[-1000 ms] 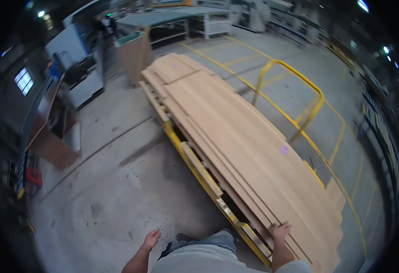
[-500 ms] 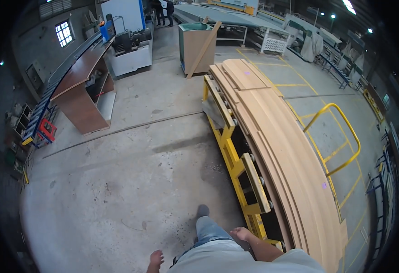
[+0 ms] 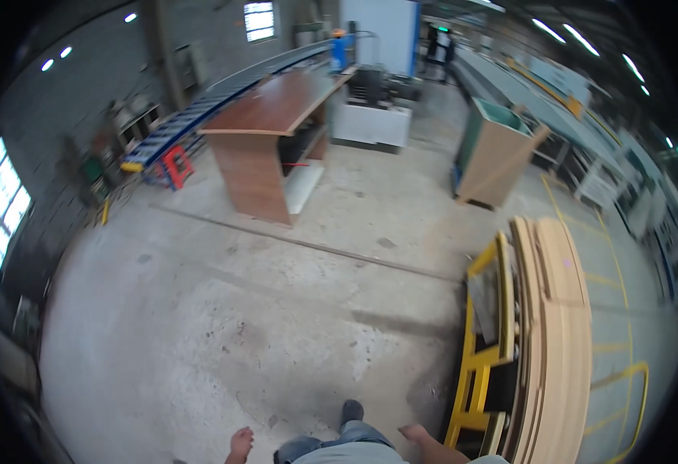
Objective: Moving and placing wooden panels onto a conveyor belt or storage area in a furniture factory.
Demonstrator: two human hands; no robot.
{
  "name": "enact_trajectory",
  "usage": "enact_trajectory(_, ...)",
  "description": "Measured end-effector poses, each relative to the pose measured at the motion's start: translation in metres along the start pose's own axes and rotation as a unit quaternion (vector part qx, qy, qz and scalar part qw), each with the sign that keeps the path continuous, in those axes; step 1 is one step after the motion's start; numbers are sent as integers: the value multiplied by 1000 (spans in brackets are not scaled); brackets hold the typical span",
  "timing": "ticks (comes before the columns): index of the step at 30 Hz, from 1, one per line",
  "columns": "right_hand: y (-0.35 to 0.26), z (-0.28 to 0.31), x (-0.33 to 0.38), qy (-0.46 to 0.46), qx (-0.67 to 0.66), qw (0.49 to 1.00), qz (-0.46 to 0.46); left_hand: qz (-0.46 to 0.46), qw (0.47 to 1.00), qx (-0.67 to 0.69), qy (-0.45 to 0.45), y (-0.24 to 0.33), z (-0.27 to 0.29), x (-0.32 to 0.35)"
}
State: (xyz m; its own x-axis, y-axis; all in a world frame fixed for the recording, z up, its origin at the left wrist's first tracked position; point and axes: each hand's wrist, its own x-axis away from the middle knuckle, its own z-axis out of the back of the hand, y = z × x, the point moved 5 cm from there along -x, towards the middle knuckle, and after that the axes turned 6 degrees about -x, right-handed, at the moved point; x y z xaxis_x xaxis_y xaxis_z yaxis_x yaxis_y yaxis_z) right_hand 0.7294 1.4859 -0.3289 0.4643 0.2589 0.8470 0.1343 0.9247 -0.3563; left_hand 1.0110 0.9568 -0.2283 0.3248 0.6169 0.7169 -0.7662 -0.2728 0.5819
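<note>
The person stands on the concrete floor [image 3: 223, 325] of a workshop, both hands low at the near edge of the view. The left hand [image 3: 240, 444] hangs free over the bare floor, its grip released and holding nothing. The right hand [image 3: 414, 431] swings near the yellow steel frame [image 3: 479, 363] at the near right; it is empty too, fingers loosely out, not touching the frame as far as I can tell.

The stack of long wooden boards [image 3: 561, 332] lies on that frame at the right, running from near to far, just beside the person's right side. One shoe [image 3: 352, 410] points toward the far side, close to the frame's near corner.

Farther off, a brown desk [image 3: 277, 116] stands left of centre, with a roller conveyor [image 3: 199, 108] behind it on the far left and a boxy cabinet [image 3: 493, 158] on the far right.

The risk I see is the frame's corner: with the foot this close, a step to the right could catch a shin or toe on the steel. The right hand, swinging loose, could also knock the board ends, which overhang the frame and might splinter skin or shift the top boards.
</note>
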Motion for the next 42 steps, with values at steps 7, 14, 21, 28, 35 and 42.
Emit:
enact_trajectory(7,-307,200,-141,98,-151,978,102,173,969,172,33,-62,16,25)
enact_trajectory(14,-538,212,-209,82,-102,987,93,-5,997,-54,56,-6,83,-116)
enact_trajectory(21,-666,166,-264,-92,77,988,96,-16,986,-162,39,173,199,-335)
enact_trajectory(28,-790,192,-370,3,-18,992,125,-185,971,103,109,539,331,-539)
enact_trajectory(35,-1106,255,-457,207,-3,942,263,41,999,9,9,517,397,-681)
enact_trajectory(42,-1547,423,-388,348,-39,761,545,171,941,284,73,557,464,-729)
